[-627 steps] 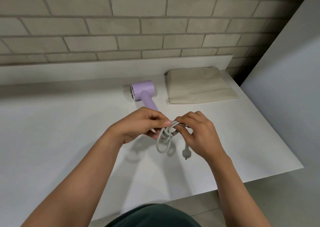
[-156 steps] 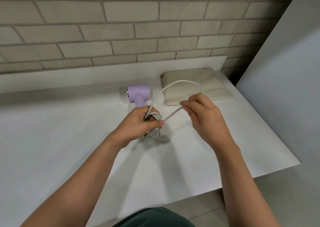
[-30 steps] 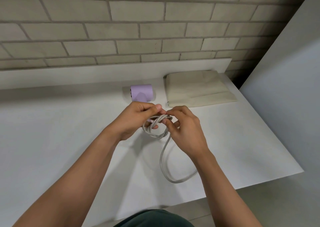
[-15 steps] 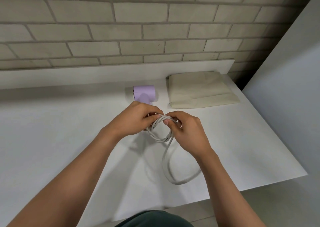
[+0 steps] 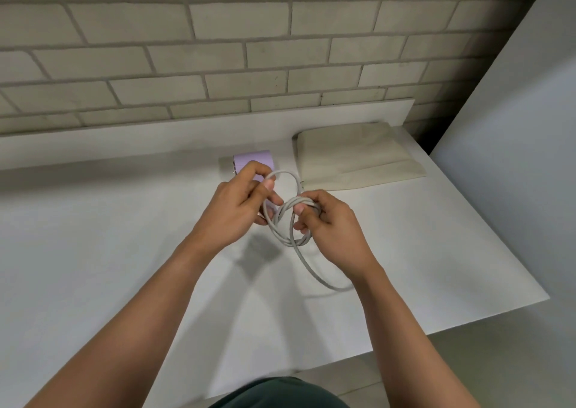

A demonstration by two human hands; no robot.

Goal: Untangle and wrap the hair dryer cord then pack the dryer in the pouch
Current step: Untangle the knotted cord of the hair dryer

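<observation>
A lilac hair dryer (image 5: 253, 158) lies on the white table, its handle hidden behind my left hand. Its grey cord (image 5: 288, 220) is coiled in several loops between my hands above the table. My left hand (image 5: 240, 205) pinches one loop with thumb and fingers. My right hand (image 5: 327, 223) grips the bundled coils, fingers curled round them. A slack length of cord (image 5: 314, 275) hangs from the coil, lies on the table and runs under my right wrist. The beige cloth pouch (image 5: 355, 155) lies flat at the back right.
The white table (image 5: 93, 251) meets a raised white ledge and a brick wall at the back. Its right edge (image 5: 486, 223) and front edge drop off to the floor. A grey panel (image 5: 514, 127) stands at the right.
A new loop has been raised above the coil, toward the dryer, held by my left hand. My right hand has shifted its grip onto the bundled coils. The slack on the table has shortened slightly.
</observation>
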